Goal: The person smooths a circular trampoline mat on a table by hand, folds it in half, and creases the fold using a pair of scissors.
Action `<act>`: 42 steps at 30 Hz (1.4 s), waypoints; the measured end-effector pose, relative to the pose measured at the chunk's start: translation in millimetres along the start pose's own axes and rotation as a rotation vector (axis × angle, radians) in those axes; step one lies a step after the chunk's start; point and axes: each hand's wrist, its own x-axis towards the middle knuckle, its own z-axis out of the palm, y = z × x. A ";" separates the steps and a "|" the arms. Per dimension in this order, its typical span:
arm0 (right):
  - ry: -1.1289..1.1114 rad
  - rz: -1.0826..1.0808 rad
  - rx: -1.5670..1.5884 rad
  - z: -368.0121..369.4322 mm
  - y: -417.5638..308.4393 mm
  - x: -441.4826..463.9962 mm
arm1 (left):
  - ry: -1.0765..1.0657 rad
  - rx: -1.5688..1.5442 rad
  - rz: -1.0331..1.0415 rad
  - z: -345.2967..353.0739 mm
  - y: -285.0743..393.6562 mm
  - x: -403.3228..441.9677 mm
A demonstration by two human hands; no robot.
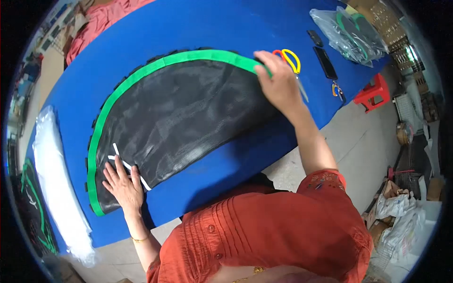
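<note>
A folded black mesh piece (188, 113), shaped like a half disc, lies on the blue table. Green binding (134, 78) runs along its curved edge, with dark tabs showing just outside. My left hand (125, 186) rests flat on the mesh at the lower left, fingers spread. White strips (145, 181) form a mark beside and partly under those fingers. At the right end of the green edge is my right hand (281, 85), slightly blurred. Its thumb and fingers are apart over the binding, and it covers that corner of the mesh.
Scissors with red and yellow handles (291, 60) lie right of my right hand. Beyond are a phone (324, 61), keys (337, 90) and a plastic bag (349, 35) of green-edged pieces. A long clear plastic bundle (61, 179) lies left. A red stool (373, 93) stands off the table.
</note>
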 end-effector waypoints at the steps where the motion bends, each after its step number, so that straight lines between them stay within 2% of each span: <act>1: -0.012 0.056 -0.076 -12.7 22.3 1.0 | 0.000 0.010 0.001 0.9 -0.2 0.2; 4: -0.184 0.359 -0.366 -30.1 84.4 -9.4 | 0.005 0.014 -0.005 6.4 -2.9 0.6; 6: -0.354 0.480 -0.418 -34.7 111.2 -21.2 | 0.003 -0.004 -0.012 1.3 0.5 0.6; 10: -0.471 0.323 -0.353 -39.3 139.6 -35.0 | 0.034 -0.010 0.021 -9.7 4.9 1.4; 12: -0.536 0.364 -0.286 -43.3 130.2 -23.8 | 0.044 -0.053 0.014 -15.8 8.1 1.9; 14: -0.546 0.297 -0.378 -40.0 157.8 -26.8 | 0.088 -0.015 0.017 -12.3 9.8 -0.6; 18: -0.661 0.170 -0.548 -39.3 167.7 -15.6 | 0.017 0.013 0.017 -28.9 14.1 5.9; 20: -0.668 0.081 -0.640 -36.6 167.3 -15.8 | -0.090 0.043 0.071 -59.5 26.2 18.2; 22: -0.668 0.059 -0.697 -32.3 185.5 -15.8 | 0.047 -0.023 0.191 -66.2 35.1 28.8; 24: -0.638 0.086 -0.646 -36.5 192.3 -10.5 | 0.006 -0.128 0.251 -74.9 49.2 47.3; 26: -0.595 0.139 -0.598 -46.3 186.7 1.1 | 0.061 -0.169 0.312 -64.6 55.0 63.6; 28: -0.523 0.275 -0.621 -56.2 188.5 22.0 | 0.047 -0.190 0.283 -51.1 55.1 79.8; 30: -0.446 0.298 -0.614 -63.7 188.9 46.0 | 0.050 -0.162 0.230 -33.7 54.4 92.1; 31: -0.317 0.172 -0.500 -59.4 187.9 53.1 | -0.009 -0.150 0.209 -24.0 52.2 96.6; 32: -0.311 0.225 -0.397 -55.3 187.1 61.9 | 0.022 -0.176 0.216 -13.4 50.7 96.2; 34: -0.302 0.333 -0.187 -37.0 138.5 91.7 | 0.080 -0.223 0.225 4.8 46.0 93.9; 36: -0.387 0.430 0.184 -8.6 53.3 110.4 | 0.061 -0.223 0.231 4.5 44.9 93.2; 38: -0.467 0.367 0.191 35.1 -17.8 120.9 | 0.068 -0.227 0.238 2.9 44.5 93.5; 40: -0.440 0.145 0.207 85.8 -82.4 113.7 | 0.091 -0.232 0.236 4.6 44.8 93.5; 42: -0.481 0.055 0.205 124.6 -142.5 108.8 | 0.104 -0.246 0.236 6.7 44.1 93.3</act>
